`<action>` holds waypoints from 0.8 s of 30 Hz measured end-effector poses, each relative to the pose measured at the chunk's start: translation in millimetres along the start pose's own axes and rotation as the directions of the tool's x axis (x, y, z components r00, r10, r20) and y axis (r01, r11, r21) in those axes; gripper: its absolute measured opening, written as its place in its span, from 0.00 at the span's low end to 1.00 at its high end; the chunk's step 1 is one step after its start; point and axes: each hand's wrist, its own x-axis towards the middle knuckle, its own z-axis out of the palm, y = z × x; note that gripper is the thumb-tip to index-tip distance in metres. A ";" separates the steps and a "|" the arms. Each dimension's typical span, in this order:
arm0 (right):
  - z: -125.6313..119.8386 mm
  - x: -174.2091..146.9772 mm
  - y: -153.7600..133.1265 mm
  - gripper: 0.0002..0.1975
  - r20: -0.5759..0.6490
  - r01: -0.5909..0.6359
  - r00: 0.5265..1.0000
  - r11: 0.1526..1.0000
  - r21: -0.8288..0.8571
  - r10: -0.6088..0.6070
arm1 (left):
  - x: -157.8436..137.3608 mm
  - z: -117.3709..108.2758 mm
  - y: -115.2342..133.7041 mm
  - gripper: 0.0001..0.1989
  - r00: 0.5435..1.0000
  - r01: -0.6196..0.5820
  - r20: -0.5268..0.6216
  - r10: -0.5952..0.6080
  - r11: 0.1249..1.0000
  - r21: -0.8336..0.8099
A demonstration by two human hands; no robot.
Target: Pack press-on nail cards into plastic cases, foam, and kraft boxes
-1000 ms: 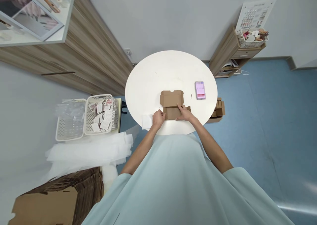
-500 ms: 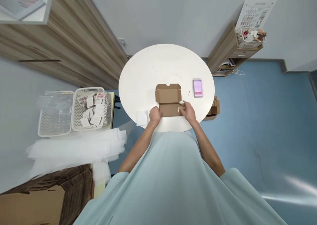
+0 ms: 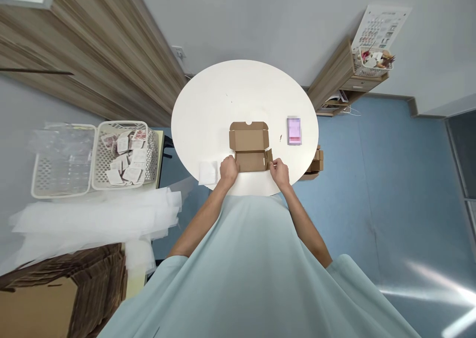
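A brown cardboard box [image 3: 250,161] lies partly folded on the white oval table [image 3: 201,104], its lid panel tipped back toward the wall. At its left side, my left hand [image 3: 228,170] is closed on the box edge. My right hand [image 3: 279,173] pinches the side flap at the box's right end, which stands partly raised. To the left of my left hand lies a flat white packet [image 3: 208,172]. A purple-pink item [image 3: 294,130], blurred out, rests on the table to the right of the box.
Left of the table, one white basket [image 3: 100,162] holds small cards and another [image 3: 37,184] holds clear plastic. White sheets [image 3: 96,211] and stacked cardboard [image 3: 37,308] lie below them. Brown boxes [image 3: 317,162] stand beyond the table's right edge. A wooden cabinet [image 3: 330,77] stands against the wall.
My right hand has moved down and out slightly and now grips the right side flap, which is more upright. My left hand stays at the box's left side. The whole view has shifted a little.
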 end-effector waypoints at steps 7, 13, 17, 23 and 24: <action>8.1 4.5 -20.8 0.15 0.088 0.089 0.993 0.992 -0.092 -0.081 | -6.6 -1.4 0.5 0.10 1.000 0.018 -0.001 -0.018 1.000 -0.025; 13.4 15.0 -24.8 0.12 0.172 0.052 0.985 0.959 -0.277 -0.003 | -18.3 0.7 -5.8 0.10 1.000 0.026 -0.005 -0.026 1.000 -0.016; 18.2 14.7 -39.8 0.13 0.164 0.033 0.985 0.893 -0.448 0.046 | -25.4 2.0 -10.0 0.09 0.999 0.038 -0.009 -0.038 0.999 -0.006; 19.2 11.6 -55.4 0.13 0.169 0.007 0.981 0.847 -0.532 0.097 | -30.7 4.4 -7.8 0.07 0.995 0.091 -0.033 -0.090 0.996 0.021; 18.5 10.9 -55.8 0.13 0.170 0.007 0.980 0.845 -0.534 0.100 | -31.9 5.0 -7.2 0.07 0.994 0.101 -0.036 -0.100 0.995 0.013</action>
